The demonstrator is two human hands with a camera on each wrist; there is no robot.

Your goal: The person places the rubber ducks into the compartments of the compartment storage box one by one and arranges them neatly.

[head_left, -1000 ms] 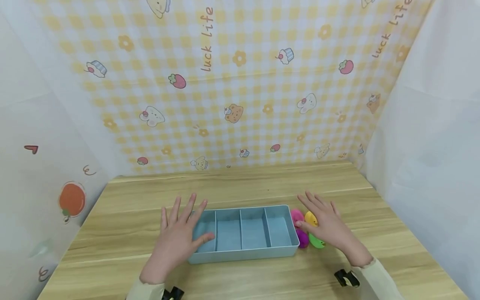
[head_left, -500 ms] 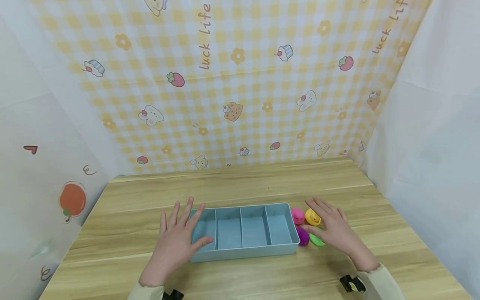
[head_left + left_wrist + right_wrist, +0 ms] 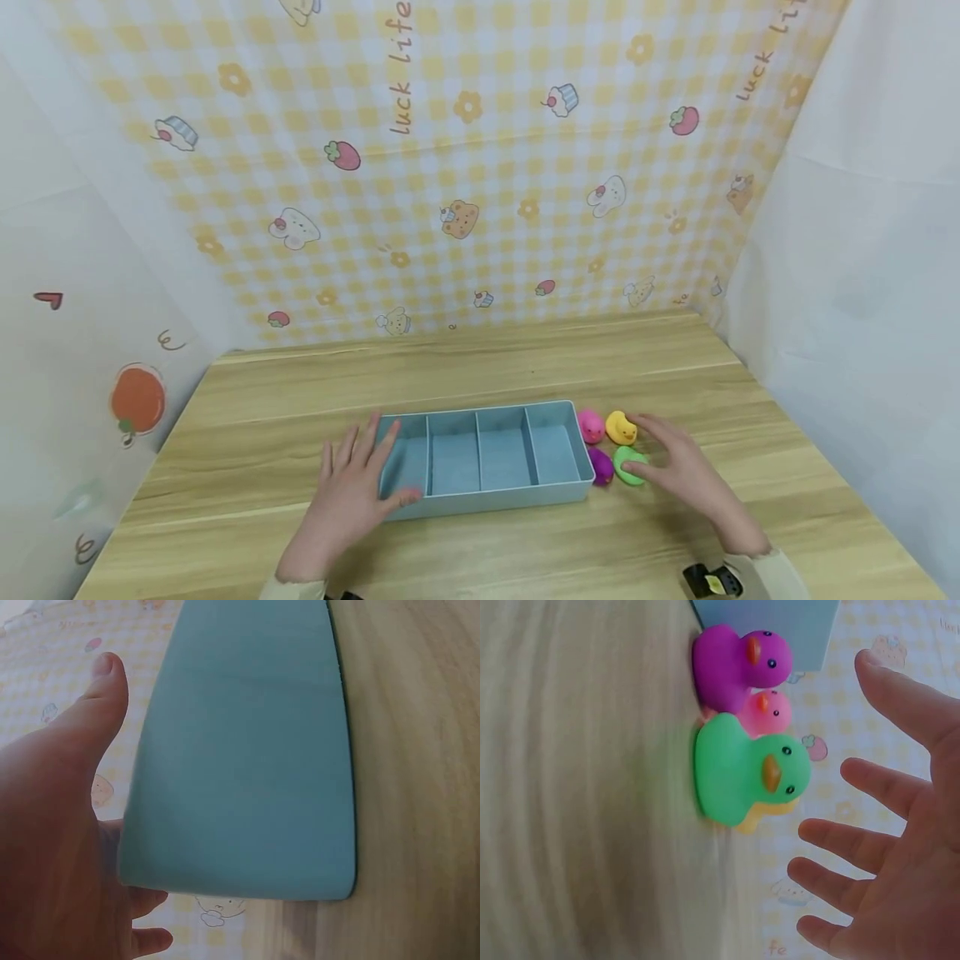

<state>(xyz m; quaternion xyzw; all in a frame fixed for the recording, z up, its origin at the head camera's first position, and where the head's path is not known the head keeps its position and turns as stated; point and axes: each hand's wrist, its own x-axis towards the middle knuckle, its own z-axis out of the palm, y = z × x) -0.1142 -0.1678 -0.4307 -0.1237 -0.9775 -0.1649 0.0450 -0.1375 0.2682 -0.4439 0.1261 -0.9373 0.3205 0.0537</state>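
A blue tray [image 3: 487,502] with divided compartments lies on the wooden table. My left hand [image 3: 348,496] is at its left end, fingers spread by the rim, thumb extended along the front. To the tray's right stand rubber ducks: a pink duck [image 3: 591,426], a yellow duck [image 3: 621,427], a purple duck [image 3: 601,467] and a green duck [image 3: 628,465]. My right hand [image 3: 686,475] hovers just right of them, fingers apart, its thumb overlapping the green duck in the head view. In the right wrist view the green duck [image 3: 742,772] stands upright, nothing between my fingers [image 3: 855,844].
A yellow checked cloth [image 3: 480,167] with cartoon prints hangs behind the table [image 3: 480,367]. White sheets [image 3: 855,250] enclose the left and right sides. A black strap [image 3: 712,581] shows at my right wrist.
My right hand has shifted right and down, uncovering the yellow and green ducks. My left hand has come slightly lower at the tray's left end. The head view has tilted a little.
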